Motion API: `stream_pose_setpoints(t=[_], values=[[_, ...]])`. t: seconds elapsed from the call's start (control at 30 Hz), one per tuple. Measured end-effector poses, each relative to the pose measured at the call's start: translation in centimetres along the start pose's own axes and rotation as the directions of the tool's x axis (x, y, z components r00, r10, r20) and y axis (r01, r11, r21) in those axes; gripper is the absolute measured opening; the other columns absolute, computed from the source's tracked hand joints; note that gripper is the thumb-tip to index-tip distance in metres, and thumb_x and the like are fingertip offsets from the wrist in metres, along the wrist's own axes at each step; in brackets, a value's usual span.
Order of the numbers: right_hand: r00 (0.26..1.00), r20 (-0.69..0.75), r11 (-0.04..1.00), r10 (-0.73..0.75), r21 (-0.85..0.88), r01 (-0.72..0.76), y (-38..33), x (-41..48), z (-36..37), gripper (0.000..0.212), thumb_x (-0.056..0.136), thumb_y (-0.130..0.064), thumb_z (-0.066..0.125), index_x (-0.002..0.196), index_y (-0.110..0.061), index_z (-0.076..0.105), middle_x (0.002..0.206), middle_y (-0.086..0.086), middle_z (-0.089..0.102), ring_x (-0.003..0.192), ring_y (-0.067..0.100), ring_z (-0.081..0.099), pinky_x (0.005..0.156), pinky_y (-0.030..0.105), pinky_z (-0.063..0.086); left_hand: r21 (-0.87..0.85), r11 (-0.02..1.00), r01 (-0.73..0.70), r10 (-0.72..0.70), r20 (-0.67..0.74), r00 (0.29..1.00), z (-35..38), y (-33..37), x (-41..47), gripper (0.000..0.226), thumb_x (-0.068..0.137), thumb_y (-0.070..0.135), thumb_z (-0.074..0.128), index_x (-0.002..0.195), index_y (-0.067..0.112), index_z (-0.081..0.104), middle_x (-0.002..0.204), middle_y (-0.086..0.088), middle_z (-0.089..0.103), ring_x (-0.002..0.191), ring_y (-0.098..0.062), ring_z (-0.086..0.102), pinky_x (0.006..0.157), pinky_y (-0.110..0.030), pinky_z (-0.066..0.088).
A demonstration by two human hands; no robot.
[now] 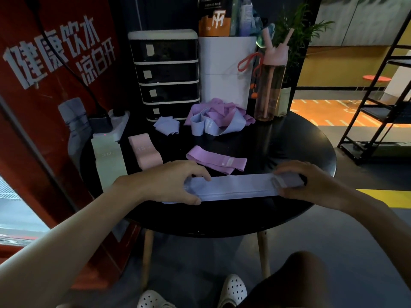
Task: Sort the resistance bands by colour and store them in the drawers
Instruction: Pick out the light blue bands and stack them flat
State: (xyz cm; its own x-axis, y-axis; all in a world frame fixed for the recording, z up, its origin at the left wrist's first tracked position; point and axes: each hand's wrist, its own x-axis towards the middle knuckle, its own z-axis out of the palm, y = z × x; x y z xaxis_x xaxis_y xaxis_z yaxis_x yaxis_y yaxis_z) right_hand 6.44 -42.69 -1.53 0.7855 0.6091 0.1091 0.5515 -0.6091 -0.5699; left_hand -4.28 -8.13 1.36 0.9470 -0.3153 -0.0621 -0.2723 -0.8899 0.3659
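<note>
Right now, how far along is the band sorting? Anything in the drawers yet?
Early. Done: a green band, a pink band, a purple band and a small blue band lie apart, flat or folded. In hand: left hand and right hand press a long blue band flat. Left: the tangled pile, and all storing; the drawer unit looks shut, contents unclear.

Long lilac fabric resistance band flat at near edge of round black table; folded purple band behind it; tangled band pile farther back; four-drawer black-and-white organiser at rear left.
</note>
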Motion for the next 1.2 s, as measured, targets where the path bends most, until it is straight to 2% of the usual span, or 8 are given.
stream_pose_setpoints(t=[0.07,0.3,0.67,0.77,0.87,0.93,1.1,1.2], values=[[1.000,-0.023,0.999,-0.017,0.034,0.018,-0.1,-0.1,-0.1,0.039,0.076,-0.023,0.081,0.105,-0.039,0.060,0.121,-0.013,0.054,0.114,0.007,0.050,0.080,0.019,0.047,-0.016,1.000,-0.022,0.021,-0.041,0.999,0.2,0.1,0.0,0.047,0.080,0.043,0.079,0.122,0.044,0.058,0.117,0.027,0.055,0.105,0.005,0.051,0.091,-0.024,0.049],[1.000,0.006,1.000,-0.012,0.023,0.012,0.3,-0.2,-0.4,0.036,0.076,-0.024,0.080,0.103,-0.035,0.060,0.117,-0.015,0.051,0.110,0.000,0.048,0.070,0.017,0.050,-0.014,0.999,-0.045,0.044,-0.044,0.998,0.5,0.0,-0.4,0.044,0.083,0.037,0.077,0.123,0.040,0.059,0.112,0.033,0.050,0.107,0.010,0.048,0.086,-0.009,0.040],[0.999,0.033,1.000,0.012,-0.017,-0.011,0.3,0.1,-0.4,0.038,0.079,-0.027,0.079,0.104,-0.042,0.055,0.116,-0.020,0.049,0.107,0.001,0.047,0.066,0.012,0.043,-0.023,0.999,-0.027,0.026,-0.064,0.998,0.8,-0.2,-0.7,0.044,0.083,0.037,0.077,0.123,0.041,0.059,0.119,0.022,0.056,0.108,0.004,0.050,0.090,-0.014,0.042],[0.998,0.059,0.998,0.012,-0.055,-0.009,0.3,0.0,-0.6,0.040,0.076,-0.033,0.081,0.103,-0.046,0.054,0.115,-0.022,0.048,0.108,0.006,0.046,0.073,0.017,0.044,-0.017,0.999,-0.028,0.028,-0.043,0.999,0.7,-0.3,-0.6,0.046,0.084,0.038,0.076,0.126,0.042,0.057,0.120,0.024,0.054,0.108,0.005,0.050,0.088,-0.012,0.041],[1.000,-0.004,0.989,0.009,-0.149,-0.009,-0.3,0.1,-0.6,0.037,0.070,-0.061,0.074,0.099,-0.051,0.053,0.113,-0.027,0.046,0.117,0.009,0.038,0.098,0.046,0.041,-0.028,0.999,-0.040,0.039,-0.040,0.998,0.4,-0.3,-0.3,0.041,0.086,0.039,0.073,0.124,0.039,0.058,0.117,0.023,0.056,0.105,0.004,0.053,0.085,-0.013,0.045],[0.993,-0.111,0.988,-0.031,-0.154,0.013,-1.6,0.6,-0.5,0.037,0.069,-0.071,0.062,0.097,-0.049,0.053,0.113,-0.022,0.049,0.120,0.013,0.040,0.103,0.055,0.037,-0.047,0.997,-0.064,0.060,-0.093,0.994,0.0,-0.2,0.3,0.033,0.088,0.037,0.070,0.120,0.036,0.062,0.114,0.020,0.059,0.104,0.003,0.056,0.082,-0.011,0.044],[0.968,-0.202,0.987,-0.150,-0.095,0.133,-5.8,4.6,2.0,0.028,0.086,-0.045,0.063,0.104,-0.024,0.067,0.103,-0.008,0.059,0.096,0.010,0.057,0.089,0.040,0.050,-0.047,0.998,-0.045,0.035,-0.199,0.979,-2.4,0.1,3.8,0.018,0.092,0.027,0.067,0.110,0.024,0.070,0.099,0.013,0.068,0.092,0.000,0.063,0.075,-0.014,0.048],[0.975,-0.188,0.979,-0.121,-0.184,0.086,-6.3,6.9,4.7,0.029,0.089,-0.049,0.058,0.105,-0.026,0.065,0.102,-0.008,0.059,0.097,0.015,0.055,0.087,0.040,0.045,-0.033,0.999,-0.005,-0.003,-0.236,0.972,-3.6,0.0,6.6,0.017,0.093,0.023,0.064,0.109,0.019,0.070,0.095,0.007,0.069,0.087,-0.006,0.066,0.077,-0.022,0.054]])
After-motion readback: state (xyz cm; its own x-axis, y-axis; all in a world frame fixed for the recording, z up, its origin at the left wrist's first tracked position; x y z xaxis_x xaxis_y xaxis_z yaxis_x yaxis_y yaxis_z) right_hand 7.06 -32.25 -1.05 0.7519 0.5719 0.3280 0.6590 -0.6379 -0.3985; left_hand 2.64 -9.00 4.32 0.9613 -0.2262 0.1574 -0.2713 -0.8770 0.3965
